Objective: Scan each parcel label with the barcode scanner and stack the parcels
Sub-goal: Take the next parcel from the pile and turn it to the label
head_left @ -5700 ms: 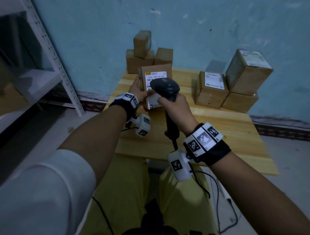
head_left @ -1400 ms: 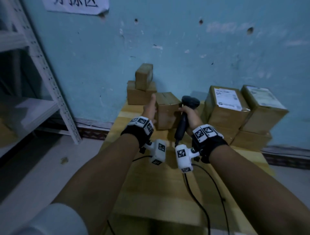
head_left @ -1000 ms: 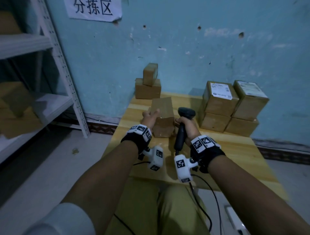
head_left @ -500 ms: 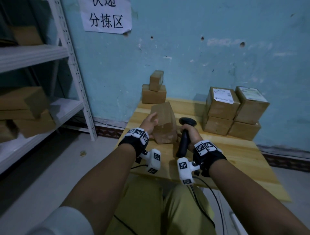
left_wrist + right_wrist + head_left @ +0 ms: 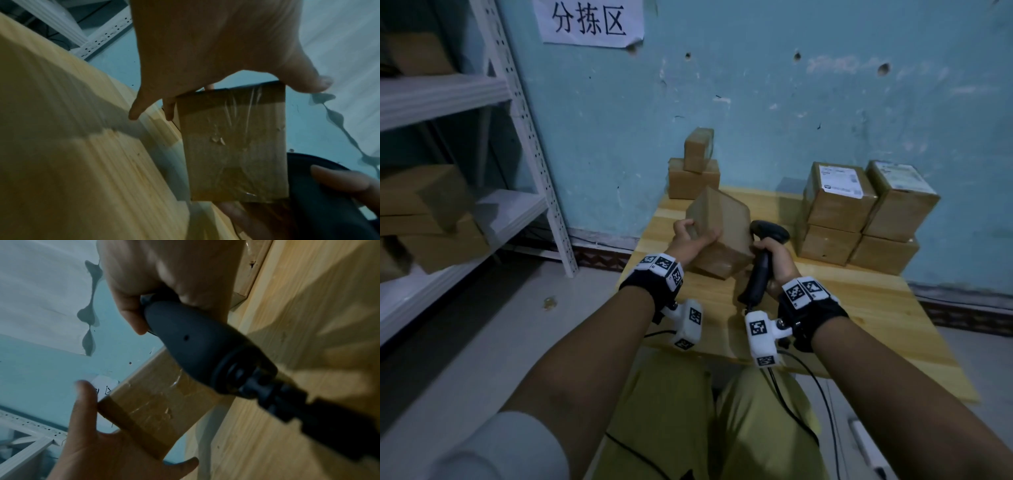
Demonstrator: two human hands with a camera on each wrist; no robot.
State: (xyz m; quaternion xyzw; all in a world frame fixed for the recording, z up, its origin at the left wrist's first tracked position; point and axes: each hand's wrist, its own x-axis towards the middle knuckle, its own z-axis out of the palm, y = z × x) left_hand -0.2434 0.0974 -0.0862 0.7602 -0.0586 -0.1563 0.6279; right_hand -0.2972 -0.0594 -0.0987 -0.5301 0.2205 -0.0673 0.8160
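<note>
My left hand (image 5: pixel 692 236) grips a plain brown parcel (image 5: pixel 722 226), tilted on one corner low over the wooden table (image 5: pixel 859 308). Whether it touches the table I cannot tell. Clear tape covers the parcel (image 5: pixel 234 146), and no label shows on the faces I see. My right hand (image 5: pixel 774 255) is wrapped round the handle of the black barcode scanner (image 5: pixel 762 263), whose head sits just right of the parcel. In the right wrist view the scanner (image 5: pixel 195 340) crosses in front of the parcel (image 5: pixel 156 405), and the left hand (image 5: pixel 92 443) holds it from below.
Several brown parcels (image 5: pixel 859 212) are stacked at the table's back right, the top two bearing white labels. Two smaller boxes (image 5: pixel 695 171) are stacked at the back left against the blue wall. A white metal shelf (image 5: pixel 482 212) with more boxes stands to the left. The scanner cable (image 5: pixel 801 404) hangs over the near edge.
The labelled parcel scanned earlier is gone from my hands. My left hand has pulled a plain box from the back towards me and tipped it, while the right hand keeps the scanner beside it.
</note>
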